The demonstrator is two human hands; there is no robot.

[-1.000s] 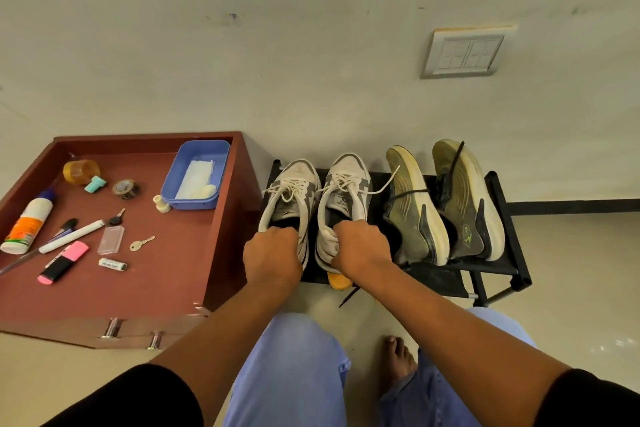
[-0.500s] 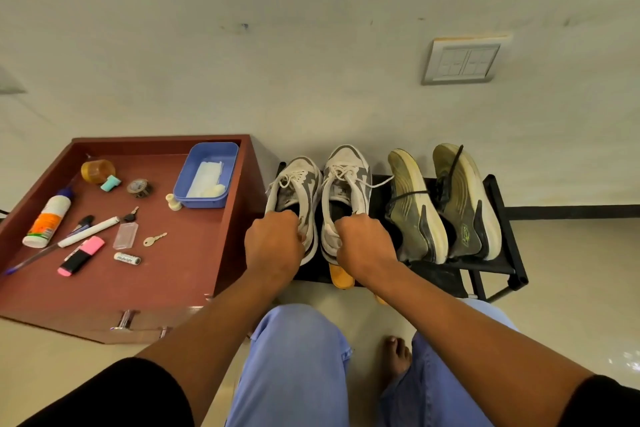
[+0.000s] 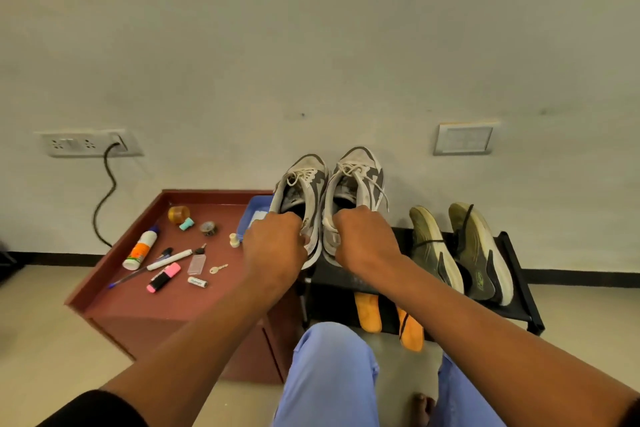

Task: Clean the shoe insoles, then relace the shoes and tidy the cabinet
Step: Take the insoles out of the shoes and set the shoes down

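Two white and grey sneakers hang in the air above the black shoe rack [image 3: 519, 274], toes pointing at the wall. My left hand [image 3: 273, 246] grips the heel of the left sneaker [image 3: 304, 184]. My right hand [image 3: 363, 239] grips the heel of the right sneaker [image 3: 360, 177]. Both have white laces. Two orange insoles [image 3: 369, 312] lie on the rack's lower level under my right wrist. A pair of olive sneakers [image 3: 460, 250] with loose black laces rests on the rack's top, to the right.
The red-brown cabinet [image 3: 194, 305] at left carries a glue bottle [image 3: 140, 250], a marker, a pink highlighter [image 3: 162, 277], a key, a battery, tape and a blue tray [image 3: 249, 218]. A black cable [image 3: 104, 201] hangs from a wall socket. My knees are below.
Both hands have lifted the white and grey sneakers up off the rack, which exposes the orange insoles below. The view has tilted upward, showing more wall.
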